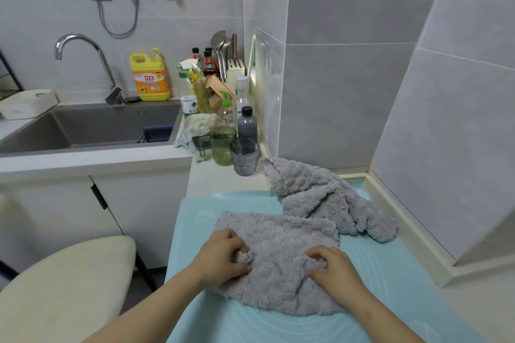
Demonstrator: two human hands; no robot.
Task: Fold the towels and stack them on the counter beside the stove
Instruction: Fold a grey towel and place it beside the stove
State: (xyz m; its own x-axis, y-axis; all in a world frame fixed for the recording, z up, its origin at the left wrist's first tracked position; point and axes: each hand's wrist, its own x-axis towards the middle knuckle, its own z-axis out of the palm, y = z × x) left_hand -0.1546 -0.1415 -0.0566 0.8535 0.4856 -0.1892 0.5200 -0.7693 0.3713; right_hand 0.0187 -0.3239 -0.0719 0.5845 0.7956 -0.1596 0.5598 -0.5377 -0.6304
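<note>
The left hand [223,256] and right hand [334,269] rest on the towel [278,234] towards the mat's [395,287] near edge, each pinching a fold of it. A second towel [328,198] lies crumpled at the far right corner.

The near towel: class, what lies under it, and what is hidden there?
A blue mat shows around the near towel, which lies on it. The left hand and right hand pinch folds on top. Anything between towel and mat is covered.

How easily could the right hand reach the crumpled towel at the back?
Probably yes: the crumpled towel lies just beyond the right hand with nothing between, though that hand pinches the near towel and would have to let go first.
</note>
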